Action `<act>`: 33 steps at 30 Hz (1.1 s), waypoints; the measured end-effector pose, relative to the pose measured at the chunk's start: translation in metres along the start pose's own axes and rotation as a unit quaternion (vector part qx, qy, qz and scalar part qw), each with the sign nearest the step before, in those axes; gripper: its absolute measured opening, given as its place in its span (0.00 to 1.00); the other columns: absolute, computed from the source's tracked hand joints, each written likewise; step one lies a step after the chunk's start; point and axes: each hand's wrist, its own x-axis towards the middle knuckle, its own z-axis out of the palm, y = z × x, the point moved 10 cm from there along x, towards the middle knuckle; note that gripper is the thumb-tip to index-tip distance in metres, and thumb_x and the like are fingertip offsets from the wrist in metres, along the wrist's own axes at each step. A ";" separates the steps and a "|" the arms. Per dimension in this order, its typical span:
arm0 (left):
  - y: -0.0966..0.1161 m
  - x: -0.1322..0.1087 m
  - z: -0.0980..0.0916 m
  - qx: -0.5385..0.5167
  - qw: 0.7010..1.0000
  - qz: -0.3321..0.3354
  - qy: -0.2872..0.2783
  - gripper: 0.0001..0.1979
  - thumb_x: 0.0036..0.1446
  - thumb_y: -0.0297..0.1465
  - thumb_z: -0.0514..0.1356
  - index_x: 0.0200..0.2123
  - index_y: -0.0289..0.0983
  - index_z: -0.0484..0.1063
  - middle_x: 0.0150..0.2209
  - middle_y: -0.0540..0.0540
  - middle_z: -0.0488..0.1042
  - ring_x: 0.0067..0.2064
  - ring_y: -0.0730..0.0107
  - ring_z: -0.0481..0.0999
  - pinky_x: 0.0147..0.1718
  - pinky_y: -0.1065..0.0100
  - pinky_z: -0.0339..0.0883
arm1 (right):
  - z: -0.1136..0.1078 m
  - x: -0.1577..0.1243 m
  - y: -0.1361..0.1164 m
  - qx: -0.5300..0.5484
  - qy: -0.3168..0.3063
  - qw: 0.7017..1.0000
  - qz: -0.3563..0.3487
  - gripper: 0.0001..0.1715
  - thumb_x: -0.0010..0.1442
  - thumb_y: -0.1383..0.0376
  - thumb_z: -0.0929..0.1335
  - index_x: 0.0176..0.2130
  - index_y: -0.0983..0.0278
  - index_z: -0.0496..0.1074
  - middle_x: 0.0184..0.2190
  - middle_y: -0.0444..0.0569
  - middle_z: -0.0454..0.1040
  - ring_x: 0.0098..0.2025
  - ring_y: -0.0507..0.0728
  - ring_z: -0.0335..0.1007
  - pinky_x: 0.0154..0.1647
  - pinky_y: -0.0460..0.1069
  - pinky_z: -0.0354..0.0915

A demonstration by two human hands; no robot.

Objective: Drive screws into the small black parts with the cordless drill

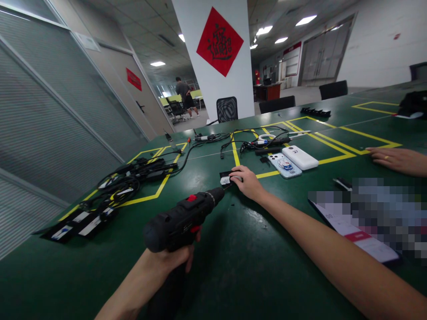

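Note:
My left hand (173, 260) is wrapped around the handle of a black cordless drill (182, 218) with red switches. The drill points away to the right, its chuck (216, 194) close to a small black piece with a white label (225, 180) on the table. My right hand (246, 181) reaches in from the right and pinches that black piece between thumb and fingers. A thin bit shows beyond the chuck; whether it touches the piece I cannot tell.
Tangled black cables (133, 178) lie on the left of the green table (213, 275), with more at the back. A patterned phone (285, 166) and a white power bank (300, 157) lie right of centre. Another person's hand (396, 159) rests at the right edge.

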 end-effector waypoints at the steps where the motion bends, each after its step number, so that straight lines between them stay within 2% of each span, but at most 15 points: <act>1: 0.000 0.000 0.000 -0.001 1.000 0.001 -0.003 0.23 0.54 0.39 0.59 0.52 0.37 0.63 0.39 0.44 0.71 0.26 0.68 0.69 0.27 0.64 0.66 | 0.000 0.000 0.000 0.000 0.001 1.000 -0.001 0.10 0.60 0.68 0.67 0.39 0.62 0.78 0.45 0.52 0.72 0.49 0.57 0.67 0.54 0.53 0.63; 10: 0.003 0.001 0.003 -0.018 1.000 0.014 -0.020 0.25 0.55 0.40 0.59 0.54 0.40 0.59 0.41 0.45 0.71 0.26 0.70 0.69 0.27 0.64 0.65 | 0.002 0.000 0.002 -0.001 0.000 1.000 -0.001 0.09 0.60 0.68 0.67 0.39 0.62 0.78 0.45 0.52 0.72 0.49 0.57 0.66 0.54 0.54 0.62; 18: 0.006 0.001 0.003 -0.018 1.000 0.017 -0.001 0.25 0.53 0.38 0.61 0.52 0.39 0.61 0.37 0.47 0.72 0.24 0.70 0.70 0.25 0.65 0.65 | 0.003 0.000 0.002 0.000 0.005 1.000 -0.007 0.10 0.60 0.68 0.67 0.40 0.62 0.78 0.45 0.51 0.72 0.49 0.57 0.66 0.54 0.54 0.63; 29: 0.002 0.000 0.002 -0.028 0.999 0.014 -0.013 0.25 0.53 0.41 0.60 0.52 0.39 0.61 0.40 0.46 0.71 0.26 0.69 0.69 0.26 0.64 0.65 | 0.001 -0.001 -0.001 -0.005 0.005 1.000 -0.012 0.10 0.61 0.69 0.66 0.40 0.62 0.77 0.44 0.51 0.72 0.49 0.57 0.66 0.54 0.54 0.62; 33: 0.005 0.000 0.002 -0.007 1.000 0.012 -0.010 0.24 0.54 0.38 0.60 0.53 0.39 0.60 0.39 0.47 0.71 0.26 0.68 0.69 0.27 0.64 0.65 | 0.002 -0.001 -0.002 -0.005 0.004 1.000 -0.015 0.09 0.60 0.69 0.66 0.39 0.62 0.77 0.44 0.51 0.72 0.49 0.57 0.66 0.54 0.54 0.62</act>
